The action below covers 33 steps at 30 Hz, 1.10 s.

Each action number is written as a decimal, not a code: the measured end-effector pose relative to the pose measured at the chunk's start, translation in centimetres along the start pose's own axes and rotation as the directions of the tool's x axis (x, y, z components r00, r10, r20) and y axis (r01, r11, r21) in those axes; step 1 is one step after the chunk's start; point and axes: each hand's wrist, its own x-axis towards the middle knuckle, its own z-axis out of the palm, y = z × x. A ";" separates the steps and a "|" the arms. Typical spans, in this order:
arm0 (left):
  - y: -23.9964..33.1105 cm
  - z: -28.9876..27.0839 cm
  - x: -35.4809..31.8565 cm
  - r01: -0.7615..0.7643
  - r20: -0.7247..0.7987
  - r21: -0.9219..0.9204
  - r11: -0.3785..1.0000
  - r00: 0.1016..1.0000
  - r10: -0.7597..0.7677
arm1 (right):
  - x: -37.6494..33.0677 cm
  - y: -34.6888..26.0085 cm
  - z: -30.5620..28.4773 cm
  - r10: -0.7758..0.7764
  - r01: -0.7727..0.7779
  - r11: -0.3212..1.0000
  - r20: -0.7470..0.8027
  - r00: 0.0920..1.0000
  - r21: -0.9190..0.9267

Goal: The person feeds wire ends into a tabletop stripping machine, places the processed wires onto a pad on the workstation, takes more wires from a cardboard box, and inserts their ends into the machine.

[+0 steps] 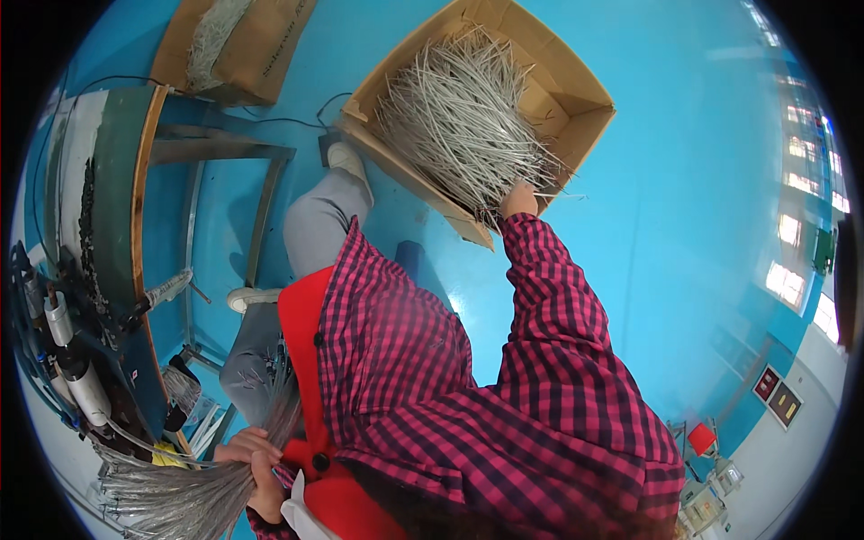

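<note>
My left hand (pixel 256 468) is wrapped round a thick bundle of thin grey wires (pixel 175 495), low on the left beside my lap. The bundle's ends fan out to the left, and its other end lies against my thigh. Across my body, my right hand (pixel 519 200) reaches to the near corner of a large open cardboard box (pixel 571 85). A big tangled heap of loose grey wires (pixel 454 117) fills much of that box. The right fingers are bent in among the wire ends and look closed on some of them; their tips are partly hidden.
At left stands a workbench (pixel 139 180) with a metal frame and a machine with cylinders (pixel 76 360). A second cardboard box (pixel 270 45) sits behind it. A black cable (pixel 288 120) crosses the blue floor near my shoe (pixel 349 165). A small blue object (pixel 409 258) is beside my leg.
</note>
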 end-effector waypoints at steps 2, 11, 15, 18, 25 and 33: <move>0.0 -0.3 -0.2 -0.045 0.005 0.022 0.999 0.999 0.045 | -1.7 0.7 -0.7 -0.032 0.036 0.999 -0.176 0.984 0.020; -0.9 -1.8 -1.3 -0.101 -0.018 -0.060 0.993 0.995 0.100 | -5.0 2.4 -5.2 0.052 -0.043 0.998 -0.209 0.977 0.051; -1.6 -2.2 -2.2 -0.113 -0.026 -0.142 0.983 0.994 0.111 | -5.1 -2.3 -8.5 -0.034 0.064 0.994 -0.290 0.956 0.093; -1.8 -2.3 -3.0 -0.115 -0.044 -0.181 0.977 0.993 0.109 | -5.6 -8.4 -10.9 -0.366 0.328 0.929 -0.303 0.880 -0.169; -3.2 -5.5 -5.3 -0.073 -0.248 -0.254 0.965 0.969 0.008 | -15.3 -22.7 -12.4 -0.672 0.735 0.631 -0.301 0.677 0.247; -5.5 -9.0 -5.7 -0.119 -0.192 -0.489 0.864 0.981 0.026 | -38.7 -29.1 -23.0 -0.940 0.618 0.001 -0.211 0.269 0.786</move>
